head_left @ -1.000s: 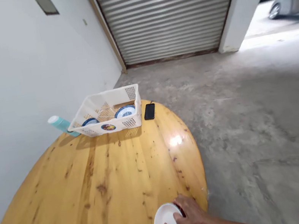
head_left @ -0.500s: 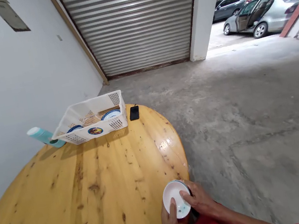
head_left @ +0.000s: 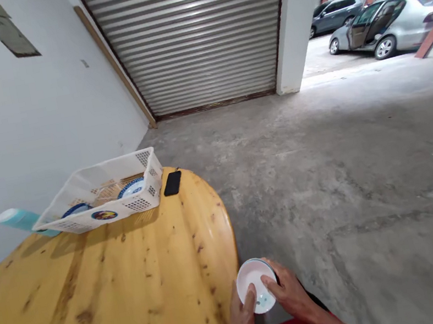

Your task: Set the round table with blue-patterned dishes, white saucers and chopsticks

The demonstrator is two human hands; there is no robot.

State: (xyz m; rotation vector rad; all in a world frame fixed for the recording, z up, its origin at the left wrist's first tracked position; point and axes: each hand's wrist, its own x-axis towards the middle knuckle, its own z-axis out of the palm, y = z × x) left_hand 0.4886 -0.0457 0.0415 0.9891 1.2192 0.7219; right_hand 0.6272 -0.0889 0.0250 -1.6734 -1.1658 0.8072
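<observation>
"What's biggest from where you stand?"

"The corrugated roller shutter, down to the concrete floor. Off to its right, out in the daylight, a silver sedan with a door swung wide."

"And in here?"

"A knotty wooden table with a rounded edge. Near its far side sits a white plastic basket (there's an oval sticker on its front) holding two blue-rimmed dishes. A turquoise bottle is partly hidden by the basket's left corner."

"What about the hands?"

"The left hand and right hand grip one small white bowl between them — thumbs inside, other fingers curled round the outside, mostly out of sight."

"Where's the bowl, exactly?"

"Held just past the table's right edge, its inside in plain view, with a few teal marks."

"Anything smaller?"

"A black smartphone — lying on the table, just beside the basket's right end."
</observation>
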